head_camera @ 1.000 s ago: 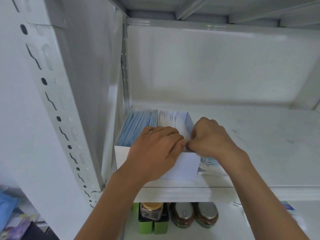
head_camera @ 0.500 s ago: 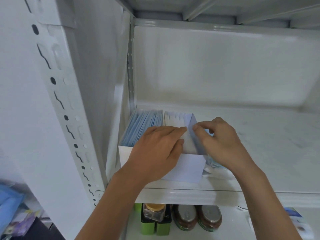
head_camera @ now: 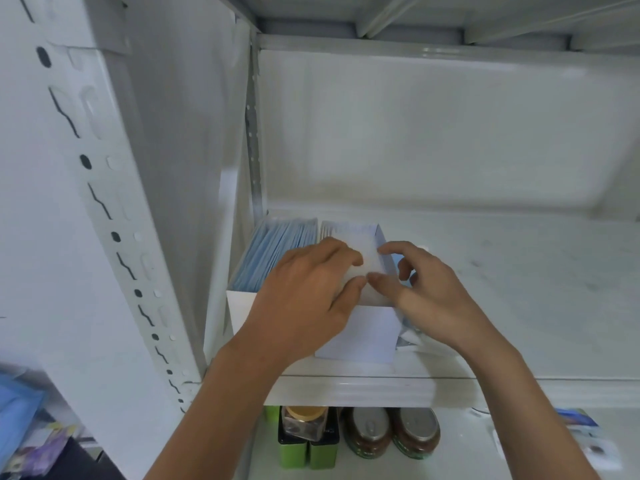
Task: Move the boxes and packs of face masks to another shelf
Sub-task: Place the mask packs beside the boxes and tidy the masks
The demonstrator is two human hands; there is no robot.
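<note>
An open white box (head_camera: 360,336) stands at the left end of the white shelf (head_camera: 519,306), against the upright. Blue face masks (head_camera: 273,251) fill its left part and white packs (head_camera: 346,230) its right part. My left hand (head_camera: 304,299) lies over the box top, fingers and thumb around a white pack (head_camera: 367,268) at the box's right side. My right hand (head_camera: 426,292) reaches in from the right and pinches the same pack with thumb and forefinger. A clear pack (head_camera: 410,337) lies on the shelf right of the box, mostly hidden by my right hand.
The slotted steel upright (head_camera: 114,237) rises at the left, close to the box. On the shelf below stand green tins (head_camera: 308,452), a small jar (head_camera: 304,424) and two lidded jars (head_camera: 394,434). A small pack (head_camera: 581,431) lies at the lower right.
My right hand has opened from a closed fist at the box's right wall and now pinches the white pack. My left hand stays on the box top. The camera tilted slightly.
</note>
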